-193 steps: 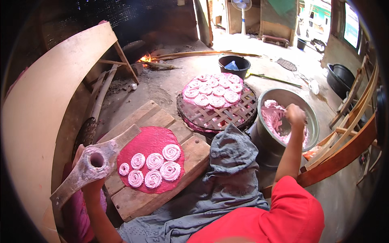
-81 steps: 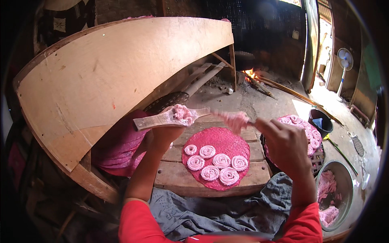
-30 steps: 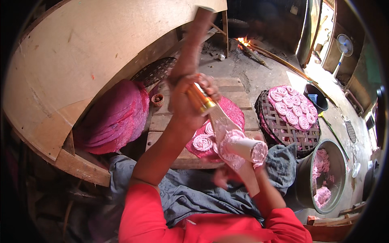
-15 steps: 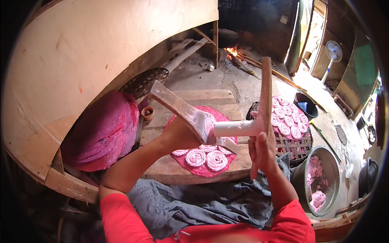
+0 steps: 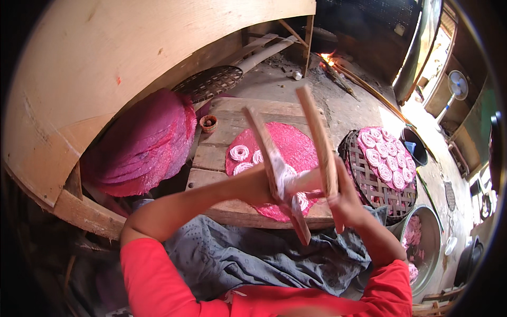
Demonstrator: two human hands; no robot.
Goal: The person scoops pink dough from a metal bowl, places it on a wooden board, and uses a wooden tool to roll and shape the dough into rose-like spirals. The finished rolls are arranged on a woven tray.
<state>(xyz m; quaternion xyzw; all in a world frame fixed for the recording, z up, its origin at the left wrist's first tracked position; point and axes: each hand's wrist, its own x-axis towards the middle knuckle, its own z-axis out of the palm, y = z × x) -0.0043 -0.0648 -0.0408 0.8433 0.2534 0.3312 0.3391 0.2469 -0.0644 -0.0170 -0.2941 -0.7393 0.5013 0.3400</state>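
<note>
Both hands grip a wooden-handled dough press with a pale tube (image 5: 302, 182) between its two wooden bars. My left hand (image 5: 260, 186) is closed round the left bar (image 5: 270, 153), its fingers mostly hidden behind it. Wrapped on the lower part of the right bar (image 5: 319, 137) is my right hand (image 5: 348, 203). Pink dough clings to the press around the left bar. Beneath it, a round pink mat (image 5: 272, 137) lies on a low wooden table (image 5: 211, 153). Several piped pink dough spirals (image 5: 239, 153) sit on the mat, some covered by the press and my left arm.
Stacked pink mats (image 5: 142, 142) lean at the left beside a small pot (image 5: 208, 123). At right, a woven basket (image 5: 369, 193) carries a mat of spirals (image 5: 388, 157), near a bucket of pink dough (image 5: 430, 248). A fire (image 5: 327, 57) burns at the back.
The two wooden bars have come closer together, and less of the tube shows between them. The press has tilted and sits lower over the mat. My view has shifted left.
</note>
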